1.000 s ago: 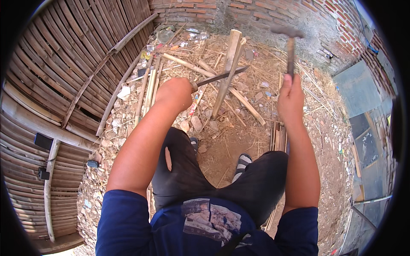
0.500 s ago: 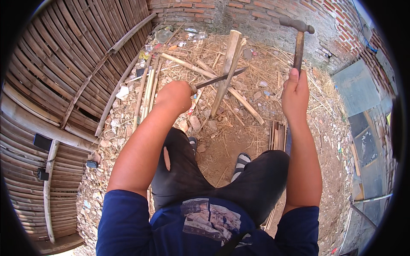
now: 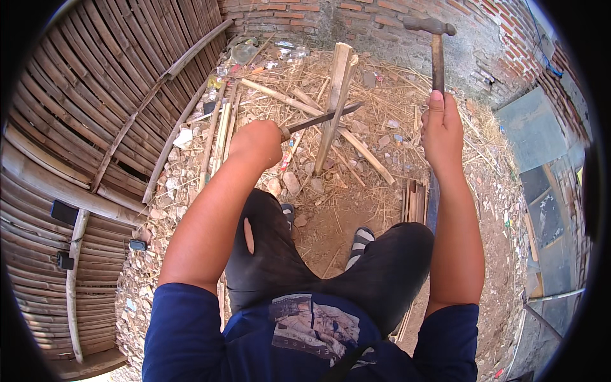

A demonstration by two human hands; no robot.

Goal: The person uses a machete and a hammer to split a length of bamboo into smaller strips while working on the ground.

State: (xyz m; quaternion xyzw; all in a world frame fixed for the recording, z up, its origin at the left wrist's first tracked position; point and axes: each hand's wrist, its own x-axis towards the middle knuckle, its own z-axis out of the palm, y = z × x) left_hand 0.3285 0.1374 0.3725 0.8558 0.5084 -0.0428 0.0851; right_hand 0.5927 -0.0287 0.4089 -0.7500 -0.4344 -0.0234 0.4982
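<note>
My left hand (image 3: 258,146) is closed round the handle of a long-bladed knife (image 3: 324,118), its dark blade pointing right. The blade lies wedged in a split piece of bamboo (image 3: 334,95) that stands tilted upright, its halves parted at the top. My right hand (image 3: 442,134) grips the wooden handle of a hammer (image 3: 438,60), held raised to the right of the bamboo with the metal head uppermost. The hammer is apart from the knife and the bamboo. A bamboo pole (image 3: 363,158) lies across the ground behind and beneath the upright piece.
Split bamboo strips (image 3: 221,134) lie left of my left hand; more strips (image 3: 415,204) lie beside my right knee. A bamboo slat wall (image 3: 121,76) rises on the left, a brick wall (image 3: 280,16) at the back. Rubble, straw and litter cover the ground.
The hammer has moved slightly left and up with my right hand, its handle now more upright. The knife and bamboo have shifted slightly left and tilted a little.
</note>
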